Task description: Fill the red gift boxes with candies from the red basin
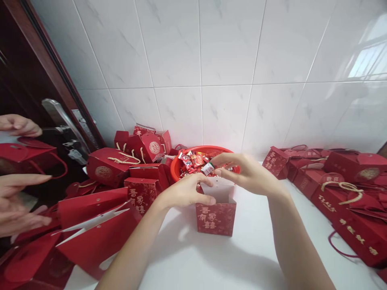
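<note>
An open-topped red paper box point(216, 218) with pale characters stands upright on the white table point(242, 262). My left hand point(192, 191) is at the box's left top edge, its thumb and fingers apart around the corner. My right hand point(244, 171) hovers above the box's back edge and the front of an orange-red basket point(211, 150), fingers curved and apart, with nothing seen in it. Wrapped candies point(198, 160) fill the basket, right behind the box.
Red boxes, some with rope handles point(102, 167), crowd the left. More closed red boxes point(329, 189) lie along the right. Another person's hands point(22, 201) show at the far left by a red box point(27, 155). A tiled wall point(223, 117) stands behind.
</note>
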Demonstrator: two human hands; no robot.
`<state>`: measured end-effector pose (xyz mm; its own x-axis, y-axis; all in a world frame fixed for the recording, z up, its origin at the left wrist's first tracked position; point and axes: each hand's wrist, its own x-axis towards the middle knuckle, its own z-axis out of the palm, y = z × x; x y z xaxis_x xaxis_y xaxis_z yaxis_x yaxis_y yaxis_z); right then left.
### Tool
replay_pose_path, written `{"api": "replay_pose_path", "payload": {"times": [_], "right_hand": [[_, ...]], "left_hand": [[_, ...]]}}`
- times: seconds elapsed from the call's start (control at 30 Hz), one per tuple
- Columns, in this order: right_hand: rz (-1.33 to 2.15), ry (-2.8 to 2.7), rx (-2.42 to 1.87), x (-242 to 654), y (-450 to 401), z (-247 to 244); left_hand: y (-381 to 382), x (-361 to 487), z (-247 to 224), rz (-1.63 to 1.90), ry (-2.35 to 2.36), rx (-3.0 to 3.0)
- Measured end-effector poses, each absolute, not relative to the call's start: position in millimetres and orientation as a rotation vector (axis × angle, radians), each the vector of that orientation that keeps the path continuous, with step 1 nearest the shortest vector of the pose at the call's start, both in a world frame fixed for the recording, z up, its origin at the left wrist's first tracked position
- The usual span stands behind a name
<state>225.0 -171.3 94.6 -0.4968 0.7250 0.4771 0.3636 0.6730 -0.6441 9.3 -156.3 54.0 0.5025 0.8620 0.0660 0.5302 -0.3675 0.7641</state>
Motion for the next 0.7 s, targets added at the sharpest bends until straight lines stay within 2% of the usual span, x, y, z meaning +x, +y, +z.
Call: {"api": "replay_pose_path", "payload": {"times": [0.27, 0.47, 0.6, 0.7], "right_hand": [[0.719, -2.069, -0.880, 260.6, -161.8, 76.0], [0.742, -2.226, -1.263, 287.6, -160.3, 54.6], [0.777, -2.285, -1.118, 291.8, -161.5, 56.0], [0.752, -2.337, -1.160, 289.3, -157.6, 55.9]], "left_hand": [[-154.5, 24.2, 47.6, 0.605, 1.008, 2.242], [-152.3, 39.5, 30.2, 0.819, 1.008, 2.284], [-150.2, 50.0, 18.8, 0.928, 0.948, 2.287], [-147.9, 54.7, 13.9, 0.988, 0.906, 2.328]]}}
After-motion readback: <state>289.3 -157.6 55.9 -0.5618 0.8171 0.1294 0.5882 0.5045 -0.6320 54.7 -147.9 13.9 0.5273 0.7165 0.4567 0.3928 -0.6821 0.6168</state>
